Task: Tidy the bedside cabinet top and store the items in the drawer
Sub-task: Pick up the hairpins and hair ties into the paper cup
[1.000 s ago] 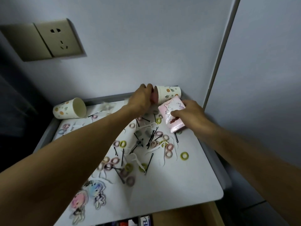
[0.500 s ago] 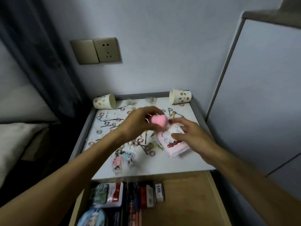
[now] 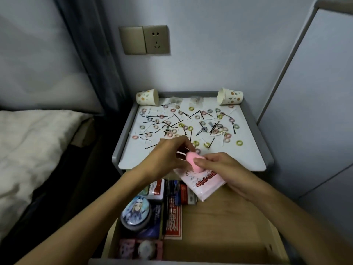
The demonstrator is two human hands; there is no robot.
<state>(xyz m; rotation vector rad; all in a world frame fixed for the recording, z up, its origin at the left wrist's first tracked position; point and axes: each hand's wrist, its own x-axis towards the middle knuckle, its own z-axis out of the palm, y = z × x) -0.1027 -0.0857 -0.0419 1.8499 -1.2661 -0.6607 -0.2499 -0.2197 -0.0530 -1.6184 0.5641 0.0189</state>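
cabinet top: smooth matt white | drawer: bare wood | cups: printed paper | pouch: glossy plastic

Socket plate high centre; curtain, white bedding left.

Rear corners of cabinet top: left paper cup, right paper cup, both tipped.
Rear to middle: hair ties and pins scattered.
Front corners: bare.
Drawer: tins and boxes left; right bare.
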